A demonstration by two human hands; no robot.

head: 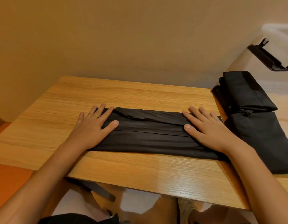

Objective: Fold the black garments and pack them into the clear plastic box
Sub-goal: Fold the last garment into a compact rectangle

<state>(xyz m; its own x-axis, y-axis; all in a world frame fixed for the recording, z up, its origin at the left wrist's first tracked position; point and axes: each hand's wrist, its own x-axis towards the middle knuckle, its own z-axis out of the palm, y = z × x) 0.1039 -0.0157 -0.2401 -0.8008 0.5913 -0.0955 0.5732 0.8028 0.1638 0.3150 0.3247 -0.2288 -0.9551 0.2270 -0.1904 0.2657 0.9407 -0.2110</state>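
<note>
A black garment (149, 135) lies folded into a long flat strip across the middle of the wooden table (124, 92). My left hand (93, 126) rests flat on its left end, fingers spread, a gold ring on one finger. My right hand (207, 128) presses flat on its right end. Neither hand grips the cloth. To the right, two more folded black garments lie one behind the other: a near one (262, 143) and a far one (243, 89). The clear plastic box (275, 46) with a black latch (269, 59) shows at the upper right, cut off by the frame edge.
A tan wall rises just behind the table. An orange seat (6, 180) lies at the lower left, beside the table's edge. My knees and the floor show under the table's near edge.
</note>
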